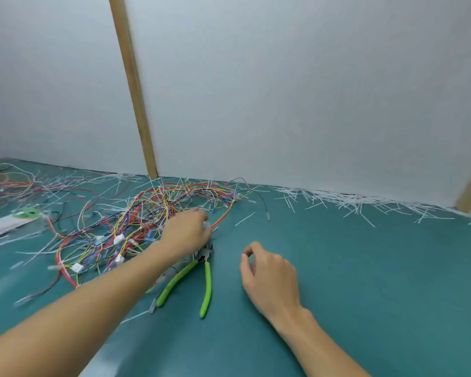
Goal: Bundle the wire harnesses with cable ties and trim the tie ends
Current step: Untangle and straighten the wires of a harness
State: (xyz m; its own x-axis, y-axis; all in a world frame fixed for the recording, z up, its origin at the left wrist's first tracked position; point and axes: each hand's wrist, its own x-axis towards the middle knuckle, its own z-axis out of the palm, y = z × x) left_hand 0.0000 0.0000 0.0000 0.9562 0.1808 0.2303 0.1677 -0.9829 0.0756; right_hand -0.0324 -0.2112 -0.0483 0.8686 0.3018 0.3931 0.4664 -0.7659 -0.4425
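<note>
A tangle of coloured wire harnesses (136,216) with white connectors spreads over the green mat (365,268) at centre left. My left hand (186,232) reaches onto the right edge of the tangle, its fingertips curled down among wires and a white tie; what it grips is blurred. Green-handled cutters (201,281) lie on the mat just below that hand, handles spread, jaws under the wrist. My right hand (269,278) hovers to the right of the cutters, fingers loosely curled, thumb near forefinger, holding nothing visible.
Trimmed white tie ends (351,205) litter the mat along the white back wall (283,91). A second wire pile (3,186) and a bag of ties (8,221) lie far left. Wooden posts (136,104) stand against the wall.
</note>
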